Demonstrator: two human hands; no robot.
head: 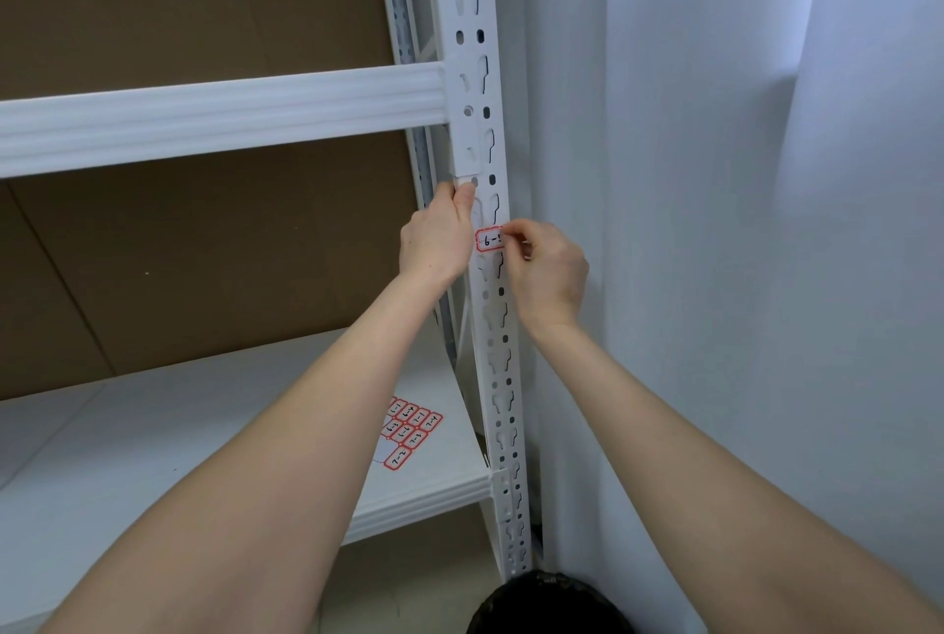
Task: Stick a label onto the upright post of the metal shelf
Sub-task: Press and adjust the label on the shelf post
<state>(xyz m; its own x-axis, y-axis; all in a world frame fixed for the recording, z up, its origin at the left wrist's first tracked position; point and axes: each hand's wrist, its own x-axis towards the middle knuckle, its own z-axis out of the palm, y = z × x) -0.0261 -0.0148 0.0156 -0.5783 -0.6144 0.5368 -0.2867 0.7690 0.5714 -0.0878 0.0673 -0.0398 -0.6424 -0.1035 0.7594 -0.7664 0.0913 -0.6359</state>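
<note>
While pinched at its right end between thumb and fingertips of the right hand [549, 271], sits flat against the front face of the white perforated upright metal post [491, 204]: a small white rectangular paper label with a red border and black handwriting [489, 240], partly readable as "6-", the rest hidden under the fingers. Closed on the label, then, the right-hand grip, with the label reaching leftward from the fingertips across the post, just below one keyhole slot and above another. Immediately left of that grip, wrapped around the post's left edge, the left hand [435, 243], thumb up and pressed on the post face just under the white bracket of the white ribbed horizontal shelf beam [219, 115]; closed on the post, this hand, its palm side touching the label's left edge or lying just beside it, hard to tell which. Well below both grips and to the left, lying flat on the white lower shelf board [127, 454]: a sheet of more red-bordered labels with handwritten numbers [408, 431], partly covered by the left forearm. Behind the hands, brown cardboard [204, 250] filling the back of the shelf. Right of the right-hand grip, close beside the post, a pale wall or curtain [715, 225]. Far below, at the frame's bottom edge, a dark rounded object [549, 605], unidentifiable.
</note>
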